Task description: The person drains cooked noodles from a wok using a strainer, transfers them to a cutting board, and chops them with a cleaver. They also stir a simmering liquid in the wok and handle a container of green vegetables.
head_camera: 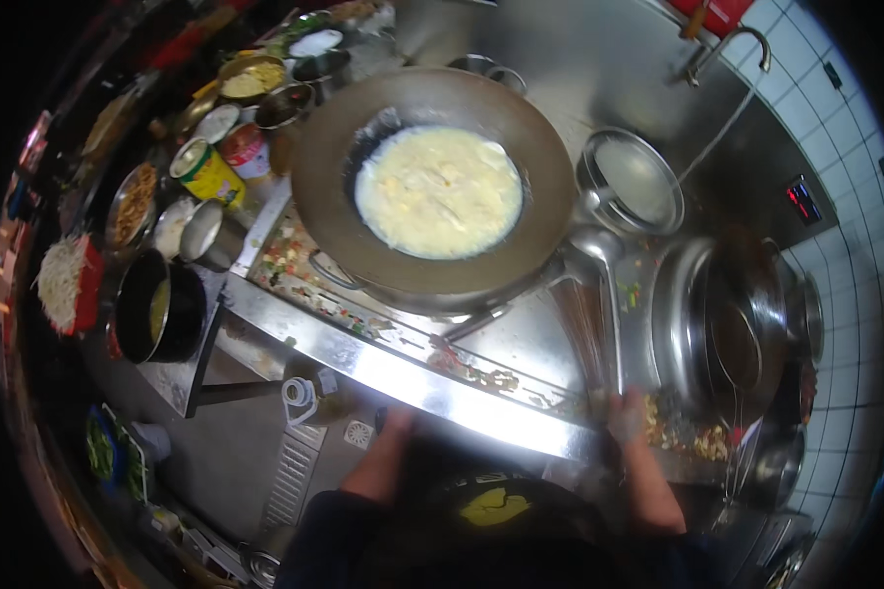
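A large wok (549,184) stands on the steel range before me, holding a pale yellow-white liquid mixture (442,195) with lighter lumps on top. At the counter's front edge on the right, my right hand (626,416) is closed around the handle end of a metal ladle (610,302). The ladle's bowl points away from me, to the right of the wok. A bamboo wok brush (580,316) lies alongside its handle. My left hand (398,423) is at the underside of the steel front edge (412,390), beside something dark; its fingers are mostly hidden.
Metal bowls (637,180) sit under a running tap (751,37). A second wok (744,331) leans at right. Left of the range stand a yellow can (206,173), a black pot (160,305) and a red container of white shreds (70,283). Food scraps (353,316) litter the range.
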Tool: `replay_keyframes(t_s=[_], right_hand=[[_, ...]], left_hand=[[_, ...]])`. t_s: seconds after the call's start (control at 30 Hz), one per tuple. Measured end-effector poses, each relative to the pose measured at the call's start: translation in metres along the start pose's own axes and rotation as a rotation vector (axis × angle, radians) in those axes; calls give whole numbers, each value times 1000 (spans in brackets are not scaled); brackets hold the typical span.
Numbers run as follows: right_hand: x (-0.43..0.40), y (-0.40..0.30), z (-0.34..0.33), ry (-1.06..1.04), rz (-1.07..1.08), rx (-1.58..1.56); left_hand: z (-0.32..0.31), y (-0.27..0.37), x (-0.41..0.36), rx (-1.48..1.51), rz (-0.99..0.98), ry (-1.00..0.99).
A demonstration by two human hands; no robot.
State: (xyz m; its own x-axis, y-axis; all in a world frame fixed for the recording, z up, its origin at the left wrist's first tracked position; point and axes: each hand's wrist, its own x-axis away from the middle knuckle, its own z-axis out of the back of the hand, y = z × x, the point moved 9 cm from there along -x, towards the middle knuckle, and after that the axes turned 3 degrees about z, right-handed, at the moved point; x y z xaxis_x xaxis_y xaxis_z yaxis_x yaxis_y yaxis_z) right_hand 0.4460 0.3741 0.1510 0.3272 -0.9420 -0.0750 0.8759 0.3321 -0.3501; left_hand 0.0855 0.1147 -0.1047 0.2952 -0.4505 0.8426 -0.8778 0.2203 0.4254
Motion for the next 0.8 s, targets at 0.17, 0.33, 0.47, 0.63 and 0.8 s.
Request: replay_keyframes(t_s=[0.17,0.33,0.47,0.63,0.8], right_hand=[[22,-17,16,-78,-412,-741],[83,-66,42,-158,-424,-901],[59,-109,79,-138,31,-580],[-8,-194,123,-249,285,2],[-45,-225,111,-416,146,178]], left_hand=[[76,31,19,-347,-6,134],[145,64,33,-939,-278,206],[195,80,24,-1019,-160,282],[224,108,-8,-1019,-328,356],[209,120,17,-665,-208,311]])
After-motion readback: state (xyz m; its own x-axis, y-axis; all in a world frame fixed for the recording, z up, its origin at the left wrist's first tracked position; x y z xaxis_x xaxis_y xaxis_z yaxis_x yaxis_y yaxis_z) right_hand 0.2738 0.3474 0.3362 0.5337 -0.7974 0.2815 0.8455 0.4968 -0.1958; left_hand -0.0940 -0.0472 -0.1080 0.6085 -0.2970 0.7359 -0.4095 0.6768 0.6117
